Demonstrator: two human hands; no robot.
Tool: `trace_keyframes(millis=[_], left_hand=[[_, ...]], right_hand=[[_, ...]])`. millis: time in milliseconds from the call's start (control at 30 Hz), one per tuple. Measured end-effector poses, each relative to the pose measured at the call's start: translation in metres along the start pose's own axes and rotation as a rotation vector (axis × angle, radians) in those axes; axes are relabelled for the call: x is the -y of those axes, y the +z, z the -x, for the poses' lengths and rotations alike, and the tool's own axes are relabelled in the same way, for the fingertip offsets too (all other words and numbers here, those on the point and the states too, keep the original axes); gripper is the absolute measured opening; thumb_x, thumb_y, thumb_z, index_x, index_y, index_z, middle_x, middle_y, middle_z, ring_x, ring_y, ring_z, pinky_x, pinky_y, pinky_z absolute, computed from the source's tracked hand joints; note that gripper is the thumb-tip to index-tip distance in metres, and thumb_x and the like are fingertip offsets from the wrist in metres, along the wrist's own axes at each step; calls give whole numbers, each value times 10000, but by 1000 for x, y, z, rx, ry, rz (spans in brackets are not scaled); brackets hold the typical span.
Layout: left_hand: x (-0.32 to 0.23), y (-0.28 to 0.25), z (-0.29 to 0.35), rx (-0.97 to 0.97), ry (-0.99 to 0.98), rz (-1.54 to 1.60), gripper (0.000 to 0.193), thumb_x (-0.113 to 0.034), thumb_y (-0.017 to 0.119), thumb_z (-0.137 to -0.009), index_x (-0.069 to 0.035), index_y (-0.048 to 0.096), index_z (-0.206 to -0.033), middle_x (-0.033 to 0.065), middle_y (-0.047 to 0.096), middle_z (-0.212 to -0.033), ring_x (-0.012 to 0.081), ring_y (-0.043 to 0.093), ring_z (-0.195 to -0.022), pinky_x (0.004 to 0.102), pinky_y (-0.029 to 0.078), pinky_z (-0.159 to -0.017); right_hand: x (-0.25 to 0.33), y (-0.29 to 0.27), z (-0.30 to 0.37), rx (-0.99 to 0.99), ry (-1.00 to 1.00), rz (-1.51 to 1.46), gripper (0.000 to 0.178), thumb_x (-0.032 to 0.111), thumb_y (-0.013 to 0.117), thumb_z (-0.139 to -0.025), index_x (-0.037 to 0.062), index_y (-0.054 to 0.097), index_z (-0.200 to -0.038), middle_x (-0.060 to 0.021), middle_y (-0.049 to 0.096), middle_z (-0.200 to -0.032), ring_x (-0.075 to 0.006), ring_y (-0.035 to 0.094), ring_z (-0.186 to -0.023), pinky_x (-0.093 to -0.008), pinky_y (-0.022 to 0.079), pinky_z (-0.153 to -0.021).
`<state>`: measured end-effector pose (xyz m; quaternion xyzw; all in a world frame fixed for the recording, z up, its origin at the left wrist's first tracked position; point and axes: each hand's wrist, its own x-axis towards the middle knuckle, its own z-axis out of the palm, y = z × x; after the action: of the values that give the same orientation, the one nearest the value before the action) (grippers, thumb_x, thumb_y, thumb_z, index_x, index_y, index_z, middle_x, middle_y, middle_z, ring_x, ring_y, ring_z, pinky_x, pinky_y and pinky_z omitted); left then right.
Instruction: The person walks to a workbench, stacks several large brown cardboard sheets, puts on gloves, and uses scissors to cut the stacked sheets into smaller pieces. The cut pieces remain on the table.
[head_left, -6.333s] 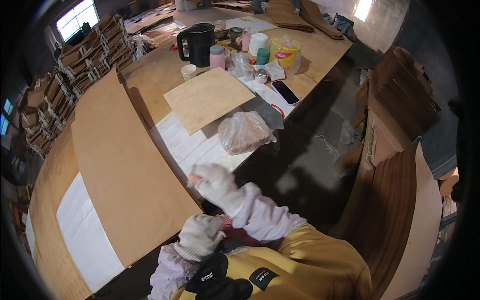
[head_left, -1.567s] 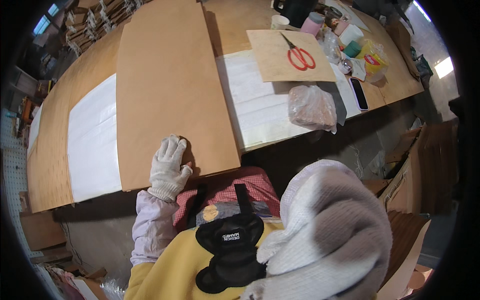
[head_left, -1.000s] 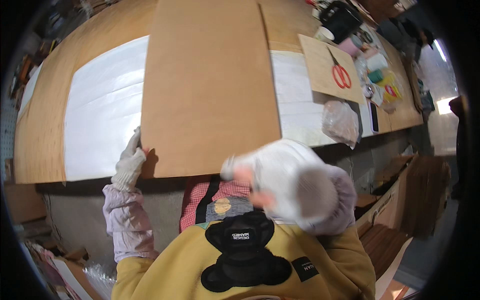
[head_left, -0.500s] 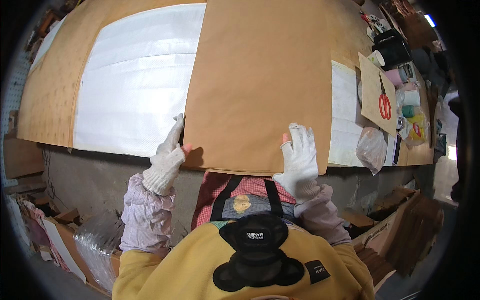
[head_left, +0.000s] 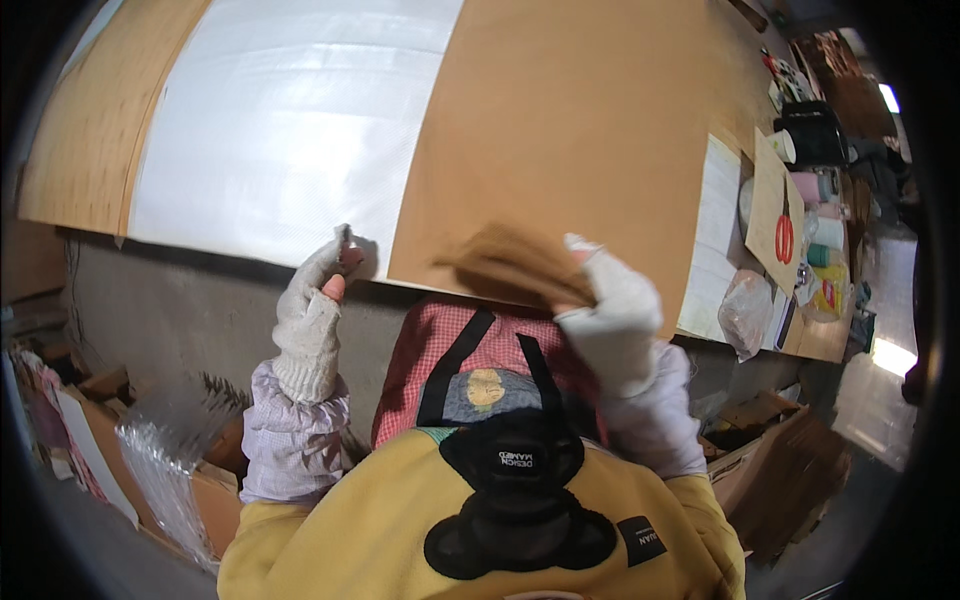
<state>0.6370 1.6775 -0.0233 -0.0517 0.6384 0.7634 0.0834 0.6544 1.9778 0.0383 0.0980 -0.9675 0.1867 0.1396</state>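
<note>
A large brown sheet (head_left: 570,140) of paper or board lies on the table, its front edge towards me. My right hand (head_left: 615,315), in a white glove with bare fingertips, grips a flat brown piece (head_left: 515,262) over the sheet's front edge. Motion smears that piece, so its exact kind does not show. My left hand (head_left: 318,295), gloved the same way, is by the table's front edge, beside a white woven-textured sheet (head_left: 280,140). Its thumb stands apart from the partly bent fingers, and nothing shows between them.
At the right, red-handled scissors (head_left: 785,235) lie on a pale board (head_left: 765,190). A clear plastic bag (head_left: 745,312), cups and a black container (head_left: 812,132) are nearby. Below the table stand wrapped plastic (head_left: 170,450) on the left and cardboard boxes (head_left: 765,470) on the right.
My right hand has gone from lying spread on the brown sheet to gripping a flat brown piece. The left hand has come back from beside the sheet. The view has shifted.
</note>
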Motion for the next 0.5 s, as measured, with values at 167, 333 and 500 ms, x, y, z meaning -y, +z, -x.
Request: trace_keyframes(millis=[167, 333, 500], left_hand=[[10, 41, 16, 37, -224, 394, 592, -316, 624, -883, 88, 447, -1278, 180, 602, -1145, 258, 587, -1076, 386, 438, -994], [18, 49, 30, 42, -325, 444, 601, -327, 636, -875, 61, 442, -1290, 173, 588, -1174, 266, 563, -1113, 410, 431, -996], [19, 42, 35, 19, -398, 585, 485, -298, 589, -902, 38, 501, -1240, 160, 614, -1135, 289, 590, -1071, 461, 447, -974]], right_hand=[[-17, -25, -25, 239, 434, -356, 463, 140, 801, -632, 49, 659, -1064, -166, 686, -864, -287, 678, -802, -332, 521, -719], [-25, -32, -35, 287, 418, -341, 436, 132, 772, -667, 48, 658, -1079, -131, 703, -892, -207, 675, -794, -315, 510, -745], [-32, -30, -35, 329, 503, -508, 444, 146, 775, -679, 33, 648, -1090, -95, 706, -886, -154, 645, -784, -299, 504, -743]])
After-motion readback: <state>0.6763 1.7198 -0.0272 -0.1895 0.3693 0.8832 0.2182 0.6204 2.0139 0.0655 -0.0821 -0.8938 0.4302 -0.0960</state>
